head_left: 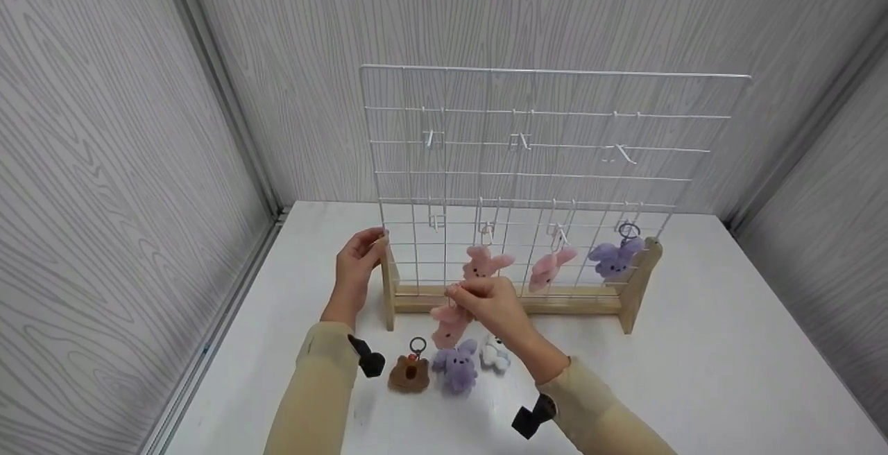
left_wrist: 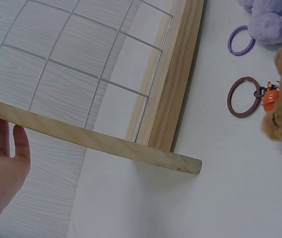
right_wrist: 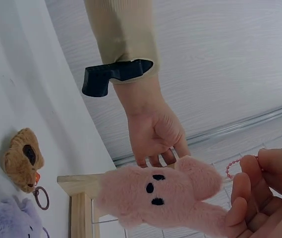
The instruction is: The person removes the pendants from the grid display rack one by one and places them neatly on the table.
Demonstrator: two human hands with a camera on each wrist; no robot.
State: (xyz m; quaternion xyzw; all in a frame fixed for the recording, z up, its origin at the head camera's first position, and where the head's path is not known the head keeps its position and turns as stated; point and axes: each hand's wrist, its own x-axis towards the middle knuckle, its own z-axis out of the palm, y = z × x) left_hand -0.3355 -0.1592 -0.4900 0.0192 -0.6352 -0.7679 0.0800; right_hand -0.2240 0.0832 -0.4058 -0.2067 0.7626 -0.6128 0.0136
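My right hand pinches the pink bead chain of a pink plush keychain, which dangles in front of the rack. At the rack's left side, my left hand holds the upper part of the wooden side piece. This wire grid rack stands upright on a wooden base. On its lower hooks hang two other pink plush keychains, one on the left and one in the middle. A purple plush keychain hangs at the right.
In front of the rack lie a brown bear keychain, a purple plush keychain and a white plush keychain on the white table. The upper row has bare hooks, including a right one. One lower-left hook is also bare.
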